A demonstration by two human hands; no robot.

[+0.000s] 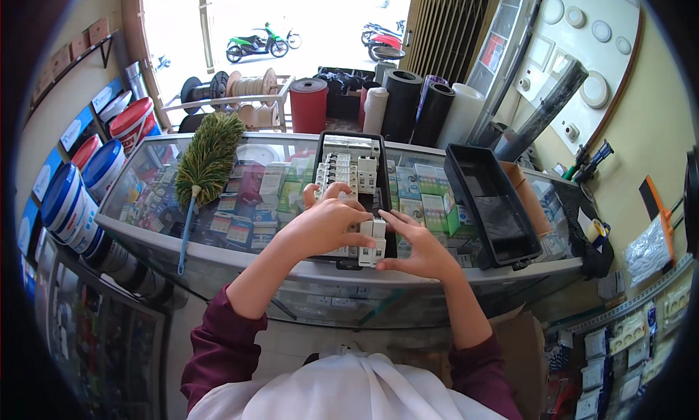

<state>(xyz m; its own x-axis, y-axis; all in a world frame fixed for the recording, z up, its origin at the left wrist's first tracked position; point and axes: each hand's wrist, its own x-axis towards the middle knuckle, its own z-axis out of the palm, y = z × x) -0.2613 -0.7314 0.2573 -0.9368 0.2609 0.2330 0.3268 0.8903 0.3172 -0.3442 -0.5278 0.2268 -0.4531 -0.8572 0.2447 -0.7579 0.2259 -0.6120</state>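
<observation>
The left hand reaches over a white breaker block at the centre of the frame, fingers curled and thumb lying across it; whether it presses or only rests, I cannot tell. The right hand is clamped on the block's right side, index finger toward the top and thumb at the lower corner. The block lies between the hands, its long axis running up and down the frame, right thumb closest to its lower end. It sits at the lower right of a black tray, below rows of breakers. Beyond, on the glass-topped table, are a second black tray to the right and a feather duster to the left. The left hand covers much of the tray's middle; the block's underside is hidden.
</observation>
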